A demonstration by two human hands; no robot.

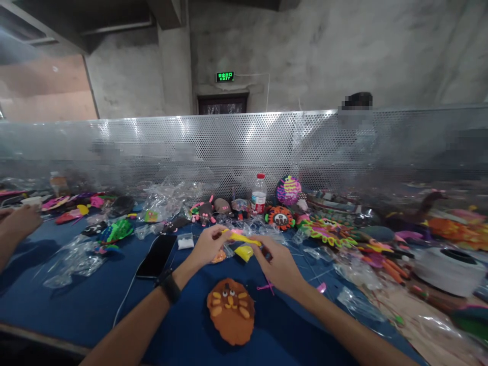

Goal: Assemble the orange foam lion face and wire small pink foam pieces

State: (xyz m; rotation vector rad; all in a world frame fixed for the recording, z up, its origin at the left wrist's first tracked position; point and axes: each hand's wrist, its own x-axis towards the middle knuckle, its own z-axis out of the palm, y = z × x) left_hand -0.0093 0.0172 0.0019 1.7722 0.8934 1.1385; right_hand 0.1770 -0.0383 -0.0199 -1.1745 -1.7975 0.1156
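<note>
A strip of yellow modelling clay [241, 237] is stretched between my two hands above the blue table. My left hand [208, 246] pinches its left end, and my right hand [276, 262] grips the right end. Just beneath the strip lies a small bag of yellow clay [244, 253], with an orange packet [219, 256] beside it. Nearer to me, a flat orange-brown clay figure [231, 325] lies on the table, with two round eyes and yellow-orange pieces on it. A pink plastic tool [268, 287] rests below my right hand.
Left of my hands are a black phone [157, 256] with a white cable and a white packet [185, 241]. Behind stand a red-capped bottle [258, 194] and several clay figures, before a perforated metal divider [229, 142]. Another person's hand [23, 221] is at far left.
</note>
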